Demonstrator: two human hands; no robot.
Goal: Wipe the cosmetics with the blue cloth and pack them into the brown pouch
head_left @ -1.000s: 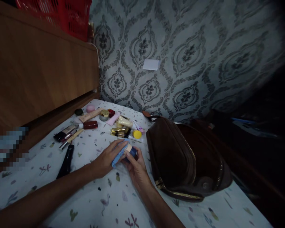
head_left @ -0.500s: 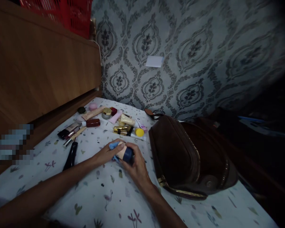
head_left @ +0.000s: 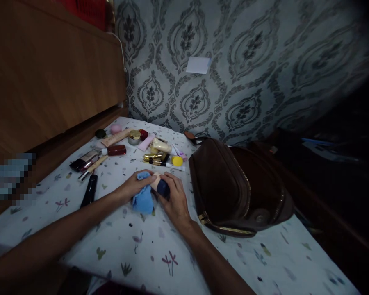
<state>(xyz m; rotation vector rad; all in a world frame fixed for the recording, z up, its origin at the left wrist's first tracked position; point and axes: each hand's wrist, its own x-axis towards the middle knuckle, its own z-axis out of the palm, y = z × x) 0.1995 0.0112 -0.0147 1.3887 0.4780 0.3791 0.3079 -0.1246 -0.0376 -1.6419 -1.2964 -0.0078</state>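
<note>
Small bottle (head_left: 159, 185), beige body with dark blue cap: lay on its side just left of the brown bag (head_left: 224, 188), low over the printed sheet (head_left: 147, 254).

Right hand (head_left: 175, 200): fingers closed around the bottle at its cap end, nearest the bag's left edge.

Left hand (head_left: 132, 188): fingers closed on a blue cloth (head_left: 143, 198), which was pressed against the bottle's beige end on the side away from the bag. The cloth's loose part hung down to the sheet.

Brown bag: lay on the sheet with its gold zip open along the near edge.

Items beyond the hands, left of the bag's far end:
- yellow cap (head_left: 177, 161), closest to the bag
- gold lipsticks (head_left: 152, 157), beside that cap
- gold-lidded jar (head_left: 135, 136), farther left and back
- dark red bottle (head_left: 116, 150), on its side
- black tube (head_left: 89, 191), farthest from the bag

Wooden panel (head_left: 49, 82): stood well left of the bag. Patterned wallpaper (head_left: 233, 61) rose behind the bag.
</note>
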